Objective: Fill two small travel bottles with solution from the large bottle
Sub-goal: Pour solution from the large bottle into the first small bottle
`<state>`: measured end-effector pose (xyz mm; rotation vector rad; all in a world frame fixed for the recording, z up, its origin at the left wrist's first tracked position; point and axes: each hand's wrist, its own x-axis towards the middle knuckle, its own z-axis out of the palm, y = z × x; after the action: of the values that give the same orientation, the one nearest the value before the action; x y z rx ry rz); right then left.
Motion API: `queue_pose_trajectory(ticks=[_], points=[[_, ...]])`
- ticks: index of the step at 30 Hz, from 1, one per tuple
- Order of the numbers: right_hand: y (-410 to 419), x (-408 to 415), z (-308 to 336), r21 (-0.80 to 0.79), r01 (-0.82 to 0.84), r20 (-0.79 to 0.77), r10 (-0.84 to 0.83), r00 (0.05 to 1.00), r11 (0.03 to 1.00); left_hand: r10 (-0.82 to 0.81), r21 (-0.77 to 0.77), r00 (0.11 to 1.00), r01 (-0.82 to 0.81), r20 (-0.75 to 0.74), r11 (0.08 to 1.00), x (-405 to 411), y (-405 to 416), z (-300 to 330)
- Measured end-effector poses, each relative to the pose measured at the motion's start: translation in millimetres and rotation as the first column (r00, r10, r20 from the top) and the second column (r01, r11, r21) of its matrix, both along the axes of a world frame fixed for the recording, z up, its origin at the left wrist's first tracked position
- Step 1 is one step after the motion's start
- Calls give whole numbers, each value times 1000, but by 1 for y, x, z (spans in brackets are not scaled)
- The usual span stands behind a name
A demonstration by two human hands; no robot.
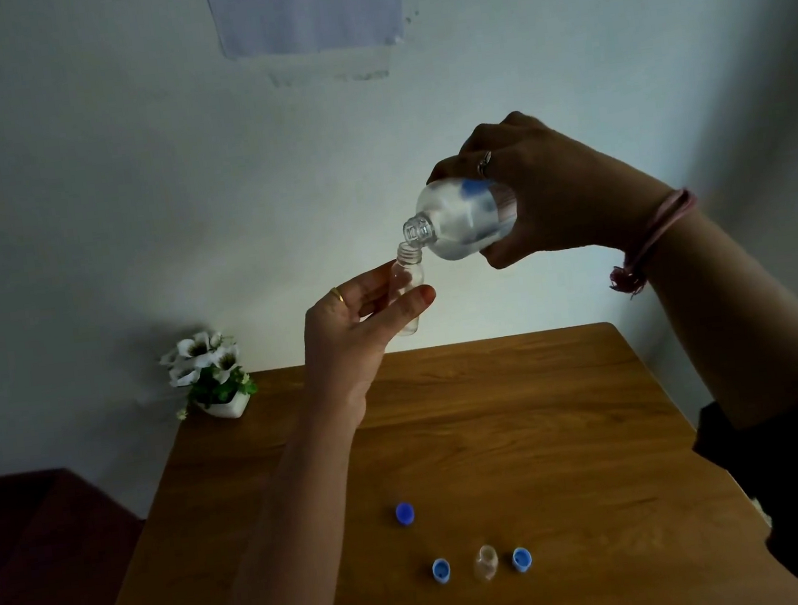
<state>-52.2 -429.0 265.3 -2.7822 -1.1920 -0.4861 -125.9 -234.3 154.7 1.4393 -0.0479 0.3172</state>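
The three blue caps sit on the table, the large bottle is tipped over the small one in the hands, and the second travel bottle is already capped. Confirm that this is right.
One thing is wrong: the second travel bottle is not capped. The head view shows it standing open on the table, between two of the three blue caps. The rest holds: the right hand tips the large bottle over the small bottle in the left hand.
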Motion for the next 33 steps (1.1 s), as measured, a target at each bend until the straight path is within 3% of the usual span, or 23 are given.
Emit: queue_pose_trajectory(ticks=[33], points=[[2, -6, 5, -17, 9, 17, -8, 1000, 1000, 14, 19, 1000, -14, -12, 1000, -4, -1, 1]])
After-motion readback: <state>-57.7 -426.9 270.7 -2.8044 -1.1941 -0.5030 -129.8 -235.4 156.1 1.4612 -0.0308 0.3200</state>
